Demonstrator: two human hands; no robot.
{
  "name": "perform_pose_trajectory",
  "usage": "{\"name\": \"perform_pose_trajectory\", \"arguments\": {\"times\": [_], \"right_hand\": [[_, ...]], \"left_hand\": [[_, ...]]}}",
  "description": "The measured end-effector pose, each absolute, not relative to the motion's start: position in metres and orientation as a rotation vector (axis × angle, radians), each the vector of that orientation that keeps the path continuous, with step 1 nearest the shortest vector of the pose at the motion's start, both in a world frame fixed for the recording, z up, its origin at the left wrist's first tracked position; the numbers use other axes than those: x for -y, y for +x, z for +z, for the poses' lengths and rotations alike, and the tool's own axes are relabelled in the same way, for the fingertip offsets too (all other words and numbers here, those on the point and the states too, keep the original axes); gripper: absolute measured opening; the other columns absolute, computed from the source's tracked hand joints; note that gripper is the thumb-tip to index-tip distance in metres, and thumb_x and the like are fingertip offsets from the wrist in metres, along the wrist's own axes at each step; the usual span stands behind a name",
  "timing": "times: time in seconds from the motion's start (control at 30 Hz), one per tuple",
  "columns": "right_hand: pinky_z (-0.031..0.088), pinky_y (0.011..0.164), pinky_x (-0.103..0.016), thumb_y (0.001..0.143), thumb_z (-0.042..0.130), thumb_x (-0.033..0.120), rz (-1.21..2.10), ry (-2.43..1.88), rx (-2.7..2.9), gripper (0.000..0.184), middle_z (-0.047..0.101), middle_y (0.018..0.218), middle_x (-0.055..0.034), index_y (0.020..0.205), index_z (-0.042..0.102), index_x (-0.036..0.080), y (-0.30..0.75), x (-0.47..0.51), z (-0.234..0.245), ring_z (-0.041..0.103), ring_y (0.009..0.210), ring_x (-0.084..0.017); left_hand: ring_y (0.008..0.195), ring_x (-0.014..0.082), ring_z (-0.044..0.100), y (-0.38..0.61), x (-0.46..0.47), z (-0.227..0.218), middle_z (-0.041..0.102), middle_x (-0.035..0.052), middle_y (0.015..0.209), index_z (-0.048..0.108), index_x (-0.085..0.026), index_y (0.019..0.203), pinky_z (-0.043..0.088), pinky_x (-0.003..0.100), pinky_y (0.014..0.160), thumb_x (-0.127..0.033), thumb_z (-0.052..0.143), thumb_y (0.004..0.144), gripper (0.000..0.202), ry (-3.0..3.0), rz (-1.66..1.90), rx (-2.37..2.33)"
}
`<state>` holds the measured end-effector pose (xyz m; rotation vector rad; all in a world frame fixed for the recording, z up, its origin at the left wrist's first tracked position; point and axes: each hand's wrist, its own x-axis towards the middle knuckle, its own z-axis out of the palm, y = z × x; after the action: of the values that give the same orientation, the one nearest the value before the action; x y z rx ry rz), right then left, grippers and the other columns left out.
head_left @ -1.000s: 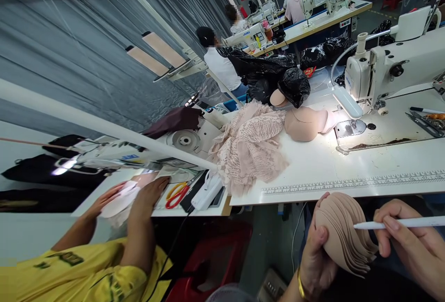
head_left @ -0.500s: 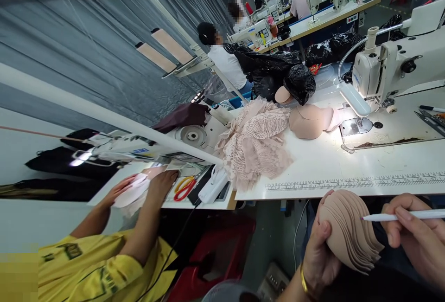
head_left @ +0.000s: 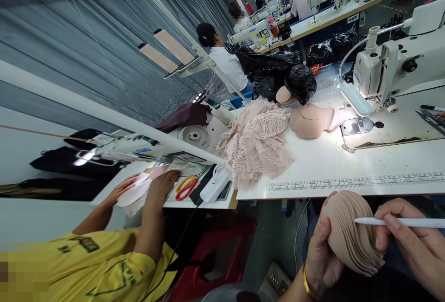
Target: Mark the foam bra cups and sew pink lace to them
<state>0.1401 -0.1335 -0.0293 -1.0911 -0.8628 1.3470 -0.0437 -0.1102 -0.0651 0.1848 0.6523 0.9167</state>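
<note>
At the lower right, my left hand grips a fanned stack of beige bra cups along its left side. My right hand pinches a white marking pen held nearly level. The pen's tip lies over the fanned edges of the stack; whether it touches them I cannot tell. Both hands are just below the front edge of the white sewing table. On that table lie a heap of pink lace fabric and more beige cups by the sewing machine's needle plate.
A sewing machine stands at the right, with scissors beside it. A ruler strip runs along the table's front. Left, a co-worker in a yellow shirt handles pale fabric at another machine. Black plastic bags lie behind.
My right hand and the pen have moved left, bringing the tip further over the stack. My left hand still holds the cups in nearly the same place.
</note>
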Motion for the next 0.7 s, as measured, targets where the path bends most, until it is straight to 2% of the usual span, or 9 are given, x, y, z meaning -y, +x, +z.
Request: {"name": "perform_pose_trajectory", "arguments": {"times": [0.1,0.3,0.7], "right_hand": [[0.052,0.062,-0.032,0.108,0.060,0.047,1.317,-1.139,0.775,0.026,0.065,0.065,-0.0024,0.098,0.072,0.026,0.142,0.134,-0.028,0.058,0.065,-0.021],[0.053,0.059,-0.031,0.106,0.062,0.046,1.312,-1.119,0.845,0.027,0.065,0.065,-0.0031,0.095,0.074,0.025,0.143,0.135,-0.030,0.058,0.063,-0.020],[0.055,0.061,-0.030,0.110,0.057,0.037,1.204,-1.086,0.994,0.021,0.066,0.067,-0.0030,0.103,0.074,0.027,0.150,0.136,-0.047,0.060,0.064,-0.021]], "left_hand": [[0.145,0.0502,0.053,-0.043,0.109,-0.064,0.063,0.0176,0.152,0.055,-0.028,0.156,0.041,0.067,0.120,-0.066,0.088,0.075,0.095,0.181,0.892,-0.633],[0.139,0.0509,0.058,-0.046,0.109,-0.062,0.067,0.0200,0.146,0.061,-0.024,0.152,0.042,0.065,0.119,-0.071,0.087,0.073,0.096,0.150,0.800,-0.645],[0.141,0.0489,0.057,-0.045,0.107,-0.052,0.069,0.0202,0.141,0.063,-0.020,0.150,0.036,0.066,0.125,-0.070,0.087,0.074,0.094,0.190,0.797,-0.641]]}}
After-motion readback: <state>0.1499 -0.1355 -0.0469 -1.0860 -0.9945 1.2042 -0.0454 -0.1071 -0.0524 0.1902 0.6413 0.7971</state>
